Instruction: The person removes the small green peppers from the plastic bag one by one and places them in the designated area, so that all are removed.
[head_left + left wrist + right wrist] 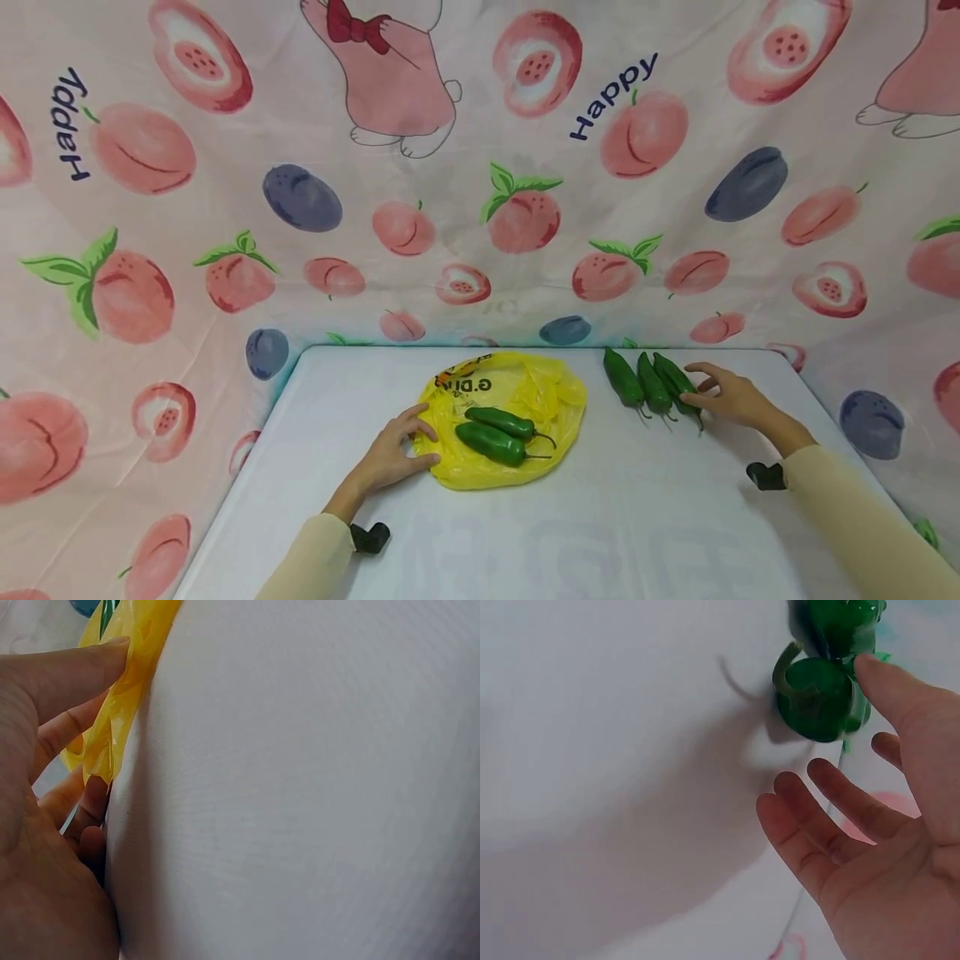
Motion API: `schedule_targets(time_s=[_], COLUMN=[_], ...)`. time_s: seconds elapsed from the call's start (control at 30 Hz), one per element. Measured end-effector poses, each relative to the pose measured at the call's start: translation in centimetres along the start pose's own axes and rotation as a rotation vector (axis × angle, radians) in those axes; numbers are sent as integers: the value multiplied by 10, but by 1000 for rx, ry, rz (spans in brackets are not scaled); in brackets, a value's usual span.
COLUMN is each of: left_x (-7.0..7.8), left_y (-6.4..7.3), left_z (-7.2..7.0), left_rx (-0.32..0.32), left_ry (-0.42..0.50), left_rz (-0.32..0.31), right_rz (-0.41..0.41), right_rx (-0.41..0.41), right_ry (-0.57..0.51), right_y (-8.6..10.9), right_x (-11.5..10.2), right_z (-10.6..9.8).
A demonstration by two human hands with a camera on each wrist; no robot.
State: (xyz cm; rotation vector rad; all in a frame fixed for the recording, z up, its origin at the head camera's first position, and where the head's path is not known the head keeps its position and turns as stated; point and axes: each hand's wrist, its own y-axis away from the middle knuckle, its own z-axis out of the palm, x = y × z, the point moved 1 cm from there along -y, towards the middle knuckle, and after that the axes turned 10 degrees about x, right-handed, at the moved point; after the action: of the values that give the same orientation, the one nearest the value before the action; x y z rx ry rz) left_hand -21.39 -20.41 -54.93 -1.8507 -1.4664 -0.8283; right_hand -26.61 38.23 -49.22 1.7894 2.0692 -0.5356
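Observation:
A yellow plastic bag (442, 467) lies spread on the table, with two green peppers (491, 443) on top of it. My left hand (396, 450) is at the bag's left edge, fingers spread; in the left wrist view the thumb and fingertips touch the crumpled yellow plastic (129, 694). Farther right, three more green peppers (654, 385) lie side by side near the back edge. My right hand (731, 398) reaches over the rightmost pepper (677, 385). In the right wrist view its thumb is against a pepper (817, 701), while the other fingers extend loosely beside it.
The white table (615, 517) ends at a cloth backdrop (480, 192) printed with peaches and plums, which rises behind and on both sides. Dark wrist-worn devices (370, 538) show below both wrists.

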Motion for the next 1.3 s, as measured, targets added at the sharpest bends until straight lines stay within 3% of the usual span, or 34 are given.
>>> schedule_targets(time_s=[0.37,0.8,1.3], left_x=[-2,-2,-2], left_y=[1,2,0], left_z=[-1,0,1], left_rx=[0,-2,1], left_ry=[-13,-13,-13], left_rz=[-3,0,9], right_rz=[-66,-117,-218], right_rx=[-17,99,279], right_ry=[24,8,-93], right_y=[5,4,-2], right_x=[-2,-16,-50], right_z=[-7,-18,-26])
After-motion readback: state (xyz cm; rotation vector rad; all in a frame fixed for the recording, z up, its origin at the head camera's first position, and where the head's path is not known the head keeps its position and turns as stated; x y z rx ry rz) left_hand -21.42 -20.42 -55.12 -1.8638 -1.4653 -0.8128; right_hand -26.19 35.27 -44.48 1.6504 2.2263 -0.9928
